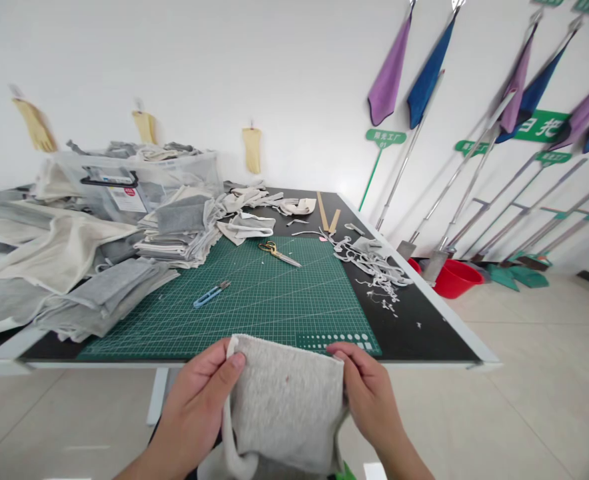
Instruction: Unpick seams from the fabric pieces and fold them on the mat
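Left fingers: left hand (197, 393) pinches the top left corner of the grey cloth (289, 407), thumb in front; other fingers partly hidden behind.
Right fingers: right hand (369, 390) grips the top right corner; exact fingertip contact hard to make out.
Cloth: between both hands, in front of the table's near edge; held by two corners, probably to keep the top edge taut and the face flat. Small dark spot (287, 379) near the middle, nature unclear. Lower part bunched, cut off by the frame.
Mat: green cutting mat (294, 307) on the black table (424, 340), likely protecting the top.
Tools: gold-handled scissors (278, 253) and blue snips (210, 293) lie on the mat, apparently within easy reach.
Right side: loose scraps (374, 263), tangled, perhaps pushed aside.
Left side: folded cloth stack (174, 233), partly hiding the clear box (149, 167); box contents blurry.
Wall: yellow gloves (252, 150) hanging, likely for storage.
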Tool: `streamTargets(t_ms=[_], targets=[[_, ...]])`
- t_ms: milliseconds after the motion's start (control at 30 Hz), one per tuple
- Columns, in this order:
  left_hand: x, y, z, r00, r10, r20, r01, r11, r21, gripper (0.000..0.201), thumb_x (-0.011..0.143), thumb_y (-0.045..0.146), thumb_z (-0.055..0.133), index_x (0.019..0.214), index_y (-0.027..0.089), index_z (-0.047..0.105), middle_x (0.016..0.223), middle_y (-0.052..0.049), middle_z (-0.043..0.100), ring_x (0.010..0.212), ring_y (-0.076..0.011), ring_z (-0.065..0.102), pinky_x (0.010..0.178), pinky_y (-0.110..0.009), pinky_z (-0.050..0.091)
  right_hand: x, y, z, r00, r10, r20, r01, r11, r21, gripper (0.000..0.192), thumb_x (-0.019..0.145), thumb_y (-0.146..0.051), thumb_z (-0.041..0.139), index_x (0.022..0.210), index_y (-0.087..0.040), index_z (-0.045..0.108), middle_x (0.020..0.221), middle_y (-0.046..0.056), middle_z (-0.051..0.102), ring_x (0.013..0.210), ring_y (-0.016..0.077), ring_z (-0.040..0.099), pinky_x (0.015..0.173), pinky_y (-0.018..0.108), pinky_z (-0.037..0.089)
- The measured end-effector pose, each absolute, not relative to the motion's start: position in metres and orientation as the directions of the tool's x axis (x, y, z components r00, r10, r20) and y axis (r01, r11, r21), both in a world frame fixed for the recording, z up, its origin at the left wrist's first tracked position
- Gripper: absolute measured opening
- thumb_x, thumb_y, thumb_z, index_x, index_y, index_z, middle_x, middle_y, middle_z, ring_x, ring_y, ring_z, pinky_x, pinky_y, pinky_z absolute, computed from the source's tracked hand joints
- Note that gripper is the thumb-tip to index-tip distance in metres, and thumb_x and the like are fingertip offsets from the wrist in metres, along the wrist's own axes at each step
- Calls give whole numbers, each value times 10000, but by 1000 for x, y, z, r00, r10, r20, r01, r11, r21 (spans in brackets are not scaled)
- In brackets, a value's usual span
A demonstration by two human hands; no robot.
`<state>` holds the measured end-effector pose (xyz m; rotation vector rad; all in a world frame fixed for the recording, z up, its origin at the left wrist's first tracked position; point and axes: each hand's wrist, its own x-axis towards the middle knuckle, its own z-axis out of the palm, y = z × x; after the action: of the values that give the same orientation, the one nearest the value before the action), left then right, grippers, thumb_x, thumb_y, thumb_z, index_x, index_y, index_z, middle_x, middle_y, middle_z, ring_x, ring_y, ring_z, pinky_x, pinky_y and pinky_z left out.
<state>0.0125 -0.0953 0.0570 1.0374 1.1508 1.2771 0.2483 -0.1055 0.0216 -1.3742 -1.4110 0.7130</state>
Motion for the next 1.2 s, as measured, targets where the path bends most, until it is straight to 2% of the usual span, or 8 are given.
streamTargets(t_ms=[133,233,300,400,500,600,767,1200], targets=[[13,-100,49,79,990,-117,-210,131,969,299,751,396,675,942,167,689,694,-24,648,642,-143,580,596,-231,485,242,-121,23,-45,824,564,533,497,-684,277,918,-205,426,1139,-202,592,1150,101,594,1096,227,546,921,359,440],[15,-102,49,101,987,-126,-208,145,967,309,748,395,678,937,151,689,716,-33,645,632,-138,564,583,-230,477,237,-132,33,-153,766,624,552,590,-589,462,891,-319,495,1329,-178,448,1326,139,486,1265,287,415,1040,445,345],[16,-102,47,142,980,-137,-196,163,967,305,771,390,656,965,155,680,743,-34,645,651,-138,564,604,-233,482,232,-132,40,-212,803,557,527,574,-627,527,848,-416,557,1300,-159,469,1265,143,530,1216,292,454,1044,448,331],[18,-100,40,180,972,-152,-157,181,971,306,816,393,606,1005,158,659,733,-23,629,663,-132,558,612,-225,477,225,-128,43,-257,901,348,431,430,-794,255,865,-408,531,885,-169,617,833,49,612,835,183,572,839,318,445],[21,-95,32,183,975,-127,-32,135,990,340,847,395,558,1075,153,628,788,-38,643,673,-140,567,611,-236,479,219,-126,37,-254,960,115,222,173,-960,360,885,-435,493,655,-160,521,601,-20,449,581,102,417,559,218,366],[25,-92,25,100,988,119,199,-137,970,435,840,307,572,1257,202,504,1016,-68,633,870,-183,602,751,-299,508,213,-130,27,-238,971,-7,-85,-28,-996,376,840,-488,556,680,-152,506,591,-31,417,544,81,342,496,199,286],[21,-102,31,203,671,713,402,-721,564,330,739,59,609,1034,206,614,1007,-70,562,985,-204,541,858,-351,480,205,-135,16,-163,986,-26,-292,-74,-954,367,802,-480,617,682,-149,514,586,-26,438,533,77,336,497,199,275],[31,-105,48,458,587,668,178,-796,578,257,743,6,564,940,170,589,823,-67,591,826,-179,543,729,-340,499,200,-135,28,-154,981,114,-101,99,-990,361,823,-439,589,615,-151,526,545,-28,406,535,88,335,498,206,285]])
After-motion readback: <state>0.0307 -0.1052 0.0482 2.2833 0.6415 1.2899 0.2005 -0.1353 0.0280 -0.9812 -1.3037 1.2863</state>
